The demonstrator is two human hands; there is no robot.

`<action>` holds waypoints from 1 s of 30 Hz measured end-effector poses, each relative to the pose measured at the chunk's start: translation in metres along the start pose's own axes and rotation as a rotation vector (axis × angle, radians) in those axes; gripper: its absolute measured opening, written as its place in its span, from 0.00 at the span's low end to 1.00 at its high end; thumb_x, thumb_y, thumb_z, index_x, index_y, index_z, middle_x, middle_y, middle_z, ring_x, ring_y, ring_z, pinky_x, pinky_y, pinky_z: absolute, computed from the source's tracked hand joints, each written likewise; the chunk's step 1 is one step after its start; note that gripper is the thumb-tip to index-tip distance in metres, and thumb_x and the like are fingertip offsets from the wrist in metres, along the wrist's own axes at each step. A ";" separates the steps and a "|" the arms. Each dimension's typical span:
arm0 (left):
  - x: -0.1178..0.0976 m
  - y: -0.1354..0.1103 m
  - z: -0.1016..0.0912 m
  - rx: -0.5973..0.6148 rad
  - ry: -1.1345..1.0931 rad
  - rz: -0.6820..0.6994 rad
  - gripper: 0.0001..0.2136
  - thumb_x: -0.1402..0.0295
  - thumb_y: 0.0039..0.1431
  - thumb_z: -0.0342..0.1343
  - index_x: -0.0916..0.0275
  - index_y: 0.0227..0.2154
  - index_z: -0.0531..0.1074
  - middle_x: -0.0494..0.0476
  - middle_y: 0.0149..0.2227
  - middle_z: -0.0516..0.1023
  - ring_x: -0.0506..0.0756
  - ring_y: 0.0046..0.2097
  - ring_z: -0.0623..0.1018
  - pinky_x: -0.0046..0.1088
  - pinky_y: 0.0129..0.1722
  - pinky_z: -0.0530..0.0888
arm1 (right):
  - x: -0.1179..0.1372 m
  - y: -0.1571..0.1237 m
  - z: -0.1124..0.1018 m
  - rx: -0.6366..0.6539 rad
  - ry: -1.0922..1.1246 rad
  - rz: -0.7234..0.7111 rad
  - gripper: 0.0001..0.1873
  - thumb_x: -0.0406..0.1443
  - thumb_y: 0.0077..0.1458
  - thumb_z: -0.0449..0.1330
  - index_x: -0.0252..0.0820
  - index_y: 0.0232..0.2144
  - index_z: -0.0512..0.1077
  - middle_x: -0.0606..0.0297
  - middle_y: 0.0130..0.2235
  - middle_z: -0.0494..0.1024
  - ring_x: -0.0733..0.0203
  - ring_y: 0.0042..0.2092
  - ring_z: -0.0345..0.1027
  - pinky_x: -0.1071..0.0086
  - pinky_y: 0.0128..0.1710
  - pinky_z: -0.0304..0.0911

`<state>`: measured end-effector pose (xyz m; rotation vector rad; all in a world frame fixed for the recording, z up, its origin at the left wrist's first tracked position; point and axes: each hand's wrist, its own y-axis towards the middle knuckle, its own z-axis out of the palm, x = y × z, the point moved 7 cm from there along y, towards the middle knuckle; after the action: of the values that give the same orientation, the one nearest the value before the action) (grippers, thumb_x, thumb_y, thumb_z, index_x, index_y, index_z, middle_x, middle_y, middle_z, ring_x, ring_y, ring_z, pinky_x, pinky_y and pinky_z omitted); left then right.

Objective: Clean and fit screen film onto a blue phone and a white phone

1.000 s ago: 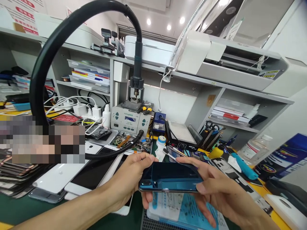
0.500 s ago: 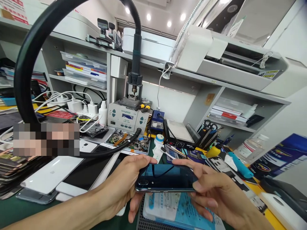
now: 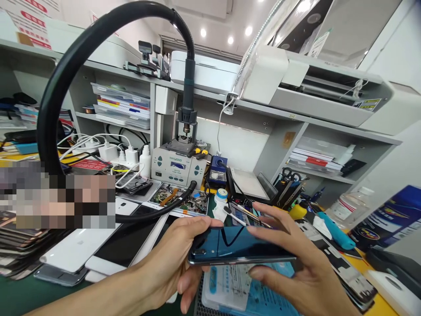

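Head view: I am holding the phone (image 3: 241,248) in the air above the box (image 3: 226,287), my left hand (image 3: 187,245) grasping its left end. My right hand (image 3: 297,259) is spreading its grip loosely around the right end, not clenching; whether its fingertips are touching, I cannot tell. For steadiness, I am judging that my left grip should be bearing the weight by the edges, sparing the glossy back. The long axis is running left to right, nearly level, the camera (image 3: 199,253) end pointing left.
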<state>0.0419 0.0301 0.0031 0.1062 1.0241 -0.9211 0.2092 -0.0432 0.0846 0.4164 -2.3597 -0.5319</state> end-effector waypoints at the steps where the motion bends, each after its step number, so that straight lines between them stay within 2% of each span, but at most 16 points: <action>1: 0.002 0.000 0.000 -0.005 -0.007 -0.013 0.22 0.52 0.70 0.46 0.64 0.55 0.68 0.50 0.16 0.72 0.48 0.09 0.61 0.22 0.06 0.68 | 0.006 -0.001 0.000 -0.041 -0.004 -0.092 0.22 0.35 0.57 0.70 0.66 0.52 0.77 0.67 0.67 0.66 0.44 0.67 0.61 0.49 0.64 0.61; 3: 0.006 0.001 -0.002 -0.016 -0.025 -0.036 0.21 0.54 0.72 0.43 0.64 0.55 0.68 0.52 0.16 0.72 0.48 0.10 0.60 0.22 0.05 0.67 | 0.017 -0.002 0.002 -0.083 -0.021 -0.244 0.19 0.31 0.57 0.69 0.60 0.47 0.80 0.65 0.62 0.73 0.45 0.65 0.64 0.51 0.64 0.63; 5: 0.009 0.004 -0.003 -0.028 -0.039 -0.060 0.20 0.56 0.72 0.43 0.65 0.55 0.69 0.52 0.15 0.72 0.48 0.10 0.60 0.22 0.04 0.66 | 0.024 -0.003 0.005 -0.085 -0.078 -0.337 0.18 0.27 0.57 0.68 0.55 0.47 0.80 0.61 0.57 0.78 0.45 0.64 0.65 0.51 0.62 0.65; 9: 0.011 0.008 -0.005 -0.048 -0.051 -0.082 0.19 0.59 0.72 0.42 0.65 0.52 0.71 0.51 0.15 0.71 0.48 0.09 0.58 0.23 0.04 0.66 | 0.034 -0.006 0.011 -0.071 -0.290 -0.534 0.14 0.25 0.60 0.64 0.41 0.47 0.79 0.52 0.52 0.81 0.46 0.62 0.66 0.53 0.57 0.71; 11: 0.010 0.009 -0.005 -0.057 -0.056 -0.083 0.18 0.61 0.72 0.41 0.66 0.51 0.72 0.52 0.15 0.70 0.48 0.09 0.58 0.24 0.04 0.67 | 0.036 -0.008 0.013 -0.074 -0.390 -0.615 0.11 0.26 0.62 0.62 0.37 0.46 0.79 0.51 0.49 0.83 0.47 0.60 0.68 0.55 0.55 0.72; 21: 0.014 0.011 -0.011 -0.105 -0.046 -0.105 0.18 0.62 0.71 0.44 0.68 0.48 0.73 0.54 0.15 0.71 0.48 0.09 0.59 0.25 0.04 0.67 | 0.042 -0.014 0.034 -0.064 -0.702 -0.746 0.14 0.27 0.67 0.54 0.41 0.45 0.79 0.56 0.46 0.87 0.45 0.51 0.75 0.54 0.45 0.68; 25: 0.016 0.014 -0.010 -0.094 0.001 -0.099 0.17 0.63 0.70 0.43 0.67 0.47 0.73 0.54 0.16 0.71 0.48 0.10 0.60 0.25 0.04 0.67 | 0.047 -0.014 0.038 -0.053 -0.769 -0.771 0.17 0.29 0.71 0.51 0.44 0.46 0.80 0.61 0.46 0.87 0.46 0.50 0.76 0.54 0.46 0.67; 30: 0.020 0.016 -0.008 -0.132 0.046 -0.104 0.15 0.66 0.69 0.42 0.67 0.39 0.72 0.54 0.13 0.69 0.50 0.09 0.60 0.25 0.02 0.65 | 0.049 -0.017 0.050 0.006 -0.810 -0.797 0.16 0.32 0.72 0.51 0.44 0.48 0.80 0.62 0.51 0.86 0.48 0.54 0.73 0.56 0.51 0.65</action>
<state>0.0511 0.0318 -0.0217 -0.0365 1.1390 -0.9462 0.1430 -0.0661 0.0686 1.3794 -2.8790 -1.2373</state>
